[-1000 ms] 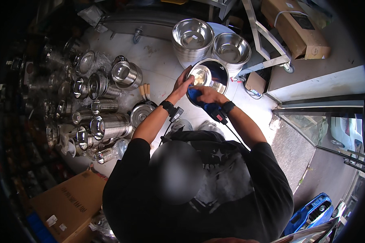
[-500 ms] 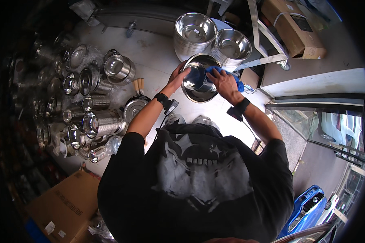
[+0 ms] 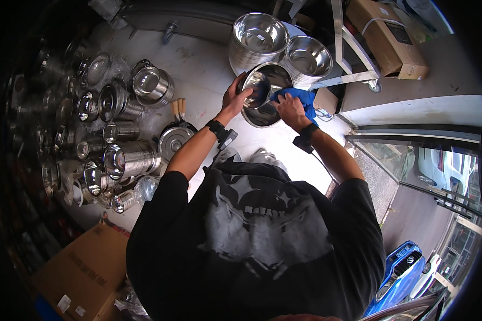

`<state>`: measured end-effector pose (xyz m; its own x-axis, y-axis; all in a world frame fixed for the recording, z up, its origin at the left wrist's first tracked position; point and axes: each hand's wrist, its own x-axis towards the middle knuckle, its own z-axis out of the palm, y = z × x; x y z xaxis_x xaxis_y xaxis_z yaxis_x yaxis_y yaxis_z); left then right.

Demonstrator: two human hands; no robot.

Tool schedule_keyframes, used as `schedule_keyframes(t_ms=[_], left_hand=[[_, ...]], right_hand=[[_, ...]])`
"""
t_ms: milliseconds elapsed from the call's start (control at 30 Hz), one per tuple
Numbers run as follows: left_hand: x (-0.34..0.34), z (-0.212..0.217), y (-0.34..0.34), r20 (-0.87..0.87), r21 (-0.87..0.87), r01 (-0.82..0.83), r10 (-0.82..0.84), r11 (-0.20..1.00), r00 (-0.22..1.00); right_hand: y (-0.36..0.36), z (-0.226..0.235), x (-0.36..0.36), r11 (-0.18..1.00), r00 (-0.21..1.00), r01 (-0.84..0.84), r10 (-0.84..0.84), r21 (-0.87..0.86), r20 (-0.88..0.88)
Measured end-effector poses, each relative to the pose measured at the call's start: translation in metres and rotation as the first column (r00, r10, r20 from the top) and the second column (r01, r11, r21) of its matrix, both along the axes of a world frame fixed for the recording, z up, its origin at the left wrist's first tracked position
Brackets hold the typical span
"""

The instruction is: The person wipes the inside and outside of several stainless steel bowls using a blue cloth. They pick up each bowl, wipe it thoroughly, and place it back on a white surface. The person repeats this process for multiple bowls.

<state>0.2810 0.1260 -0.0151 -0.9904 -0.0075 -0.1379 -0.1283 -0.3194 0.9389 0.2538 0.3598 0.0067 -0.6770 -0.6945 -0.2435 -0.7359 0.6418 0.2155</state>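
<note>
Gripping the near rim of a steel bowl [image 3: 262, 93], the left hand [image 3: 234, 99] had its fingers curled over the edge, its grip clamped on the metal and tilting the bowl so that its shiny inside faced up toward the camera. The right hand [image 3: 290, 108] pressed a blue cloth [image 3: 300, 99] against the bowl's right side, its grip closed on the bunched fabric, which touched the bowl's rim and wall. Both wrists wore dark bands. The bowl was held in the air in front of the person's chest, above the pale floor [image 3: 209, 64], not resting on anything.

Just beyond the bowl stood two stacks of similar steel bowls [image 3: 281, 45], side by side and close to the held one. Further right were a metal trolley frame [image 3: 353, 59] and a cardboard box [image 3: 385, 35]. To the person's left, a steel pan with wooden handles [image 3: 174, 139] lay near the left forearm, and past it a crowd of steel pots and canisters [image 3: 112, 134] covered the floor, some upright and some on their sides. A second, larger cardboard carton [image 3: 80, 270] sat at the lower left, well apart from the hands.
</note>
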Motion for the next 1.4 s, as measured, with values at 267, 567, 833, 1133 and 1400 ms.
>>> schedule_keyframes(t_ms=[267,567,833,1133,1400], left_hand=[[-0.001,-0.004,-0.013,-0.041,-0.246,-0.165,0.159,0.955,0.986],[-0.008,-0.048,-0.051,0.336,0.188,-0.273,0.199,0.944,0.921],[0.002,-0.042,0.019,0.306,0.341,-0.225,0.118,0.913,0.945],[0.008,0.000,-0.046,-0.276,-0.715,-0.026,-0.249,0.699,0.928],[-0.025,0.073,-0.072,-0.243,-0.963,-0.227,-0.832,0.145,0.499]], right_hand=[[0.016,0.013,0.018,0.918,0.923,0.074,0.085,-0.389,0.375],[0.065,-0.020,0.003,0.262,0.565,0.823,-0.287,-0.504,0.774],[0.004,-0.008,-0.015,-0.492,0.446,0.803,0.120,-0.337,0.887],[0.057,-0.029,-0.041,-0.460,0.422,0.805,0.002,-0.374,0.907],[0.064,-0.008,-0.045,-0.131,0.349,0.929,-0.008,-0.347,0.937]])
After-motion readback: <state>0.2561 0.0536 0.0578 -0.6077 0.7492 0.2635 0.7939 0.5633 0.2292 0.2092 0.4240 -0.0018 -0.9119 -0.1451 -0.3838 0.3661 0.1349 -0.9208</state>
